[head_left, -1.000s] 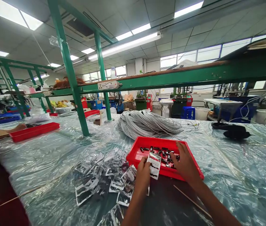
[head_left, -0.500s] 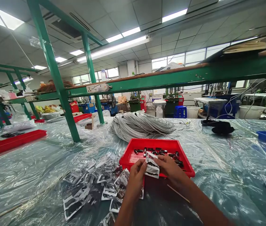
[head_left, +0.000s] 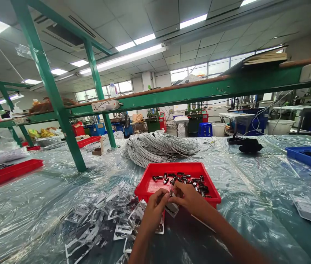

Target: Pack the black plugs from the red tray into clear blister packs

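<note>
A small clear-and-white packet (head_left: 172,209) is between my two hands, just over the near edge of a red tray (head_left: 177,168). My left hand (head_left: 155,207) pinches its left side. My right hand (head_left: 187,196) has its fingers closed at the packet's top; the fingertips partly hide it. Inside the tray lie several small black, shiny parts (head_left: 202,188). To the left of my left hand spreads a pile of similar packets (head_left: 97,214) on the plastic-covered table (head_left: 254,190).
Behind the tray lies a big coil of grey cable (head_left: 160,146). A green post (head_left: 70,135) stands at the left, near another red tray (head_left: 12,174). On the right are a blue tray (head_left: 309,161), a black object (head_left: 250,145) and a flat packet (head_left: 310,211).
The packet has tilted and sits lower between my hands, with my right fingers now over its top. The whole view has shifted, moving the scene slightly left.
</note>
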Available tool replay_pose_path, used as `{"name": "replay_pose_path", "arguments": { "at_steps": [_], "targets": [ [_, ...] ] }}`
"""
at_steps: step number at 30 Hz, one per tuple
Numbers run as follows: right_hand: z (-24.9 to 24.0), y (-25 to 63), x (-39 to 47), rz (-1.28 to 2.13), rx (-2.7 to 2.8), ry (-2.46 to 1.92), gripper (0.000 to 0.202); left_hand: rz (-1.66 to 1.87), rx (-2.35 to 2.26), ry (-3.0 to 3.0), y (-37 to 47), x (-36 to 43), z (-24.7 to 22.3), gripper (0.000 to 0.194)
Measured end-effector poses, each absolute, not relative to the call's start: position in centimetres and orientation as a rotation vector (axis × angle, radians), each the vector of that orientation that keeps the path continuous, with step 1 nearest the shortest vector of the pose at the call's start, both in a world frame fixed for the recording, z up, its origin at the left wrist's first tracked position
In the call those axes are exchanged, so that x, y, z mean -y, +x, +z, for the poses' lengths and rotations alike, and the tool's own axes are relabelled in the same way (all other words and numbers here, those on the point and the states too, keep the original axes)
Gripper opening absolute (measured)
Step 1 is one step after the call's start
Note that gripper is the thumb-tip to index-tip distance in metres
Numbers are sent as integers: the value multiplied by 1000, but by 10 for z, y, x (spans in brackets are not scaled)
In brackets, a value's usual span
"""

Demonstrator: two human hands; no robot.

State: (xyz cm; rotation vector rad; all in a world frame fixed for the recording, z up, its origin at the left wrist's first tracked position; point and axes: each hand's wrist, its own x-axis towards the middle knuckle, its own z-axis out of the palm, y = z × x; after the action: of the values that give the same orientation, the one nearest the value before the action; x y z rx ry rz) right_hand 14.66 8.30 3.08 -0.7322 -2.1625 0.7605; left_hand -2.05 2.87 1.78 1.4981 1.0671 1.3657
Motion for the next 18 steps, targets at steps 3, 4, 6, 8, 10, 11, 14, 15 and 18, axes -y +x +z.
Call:
{"name": "replay_pose_path", "arguments": {
  "at_steps": [3,4,6,8,10,11,14,15,18],
  "targets": [
    [31,153,-86,731,2247,-688,23,1287,-1042,1540,-25,-29,16,32],
    [32,154,-86,676,2269,-695,20,1295,-1066,1529,-26,-31,14,33],
    [33,156,-88,553,2299,-713,15,1370,-1163,1479,-26,-34,7,36],
    [35,159,-91,512,2267,-738,17,1464,-1271,1409,-25,-39,1,41],
    [37,163,-96,576,2114,-810,22,1532,-1333,1326,-24,-43,-3,46],
    [37,166,-98,595,2010,-871,25,1548,-1346,1287,-25,-44,-4,48],
    [37,168,-103,404,1801,-1054,31,1583,-1355,1182,-26,-46,-5,51],
    [36,166,-102,322,1790,-1099,32,1590,-1347,1162,-26,-46,-5,52],
    [32,153,-94,469,1893,-1139,31,1604,-1251,1103,-23,-45,-3,51]
  ]
}}
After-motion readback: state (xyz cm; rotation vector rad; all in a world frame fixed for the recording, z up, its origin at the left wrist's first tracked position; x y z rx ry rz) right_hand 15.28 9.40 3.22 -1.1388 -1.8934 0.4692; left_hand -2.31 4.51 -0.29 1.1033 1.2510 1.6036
